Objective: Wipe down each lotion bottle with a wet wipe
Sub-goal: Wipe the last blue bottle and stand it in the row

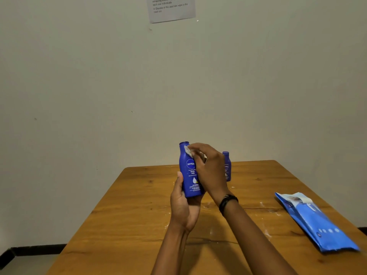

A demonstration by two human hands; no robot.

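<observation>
Lotion bottle upright over tabletop — left hand fingers grip its base; right hand fingers pinch wet wipe against its neck.

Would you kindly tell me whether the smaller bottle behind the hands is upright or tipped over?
Upright: the smaller bottle stands on the table, cap uppermost, partly hidden behind the right hand.
</observation>
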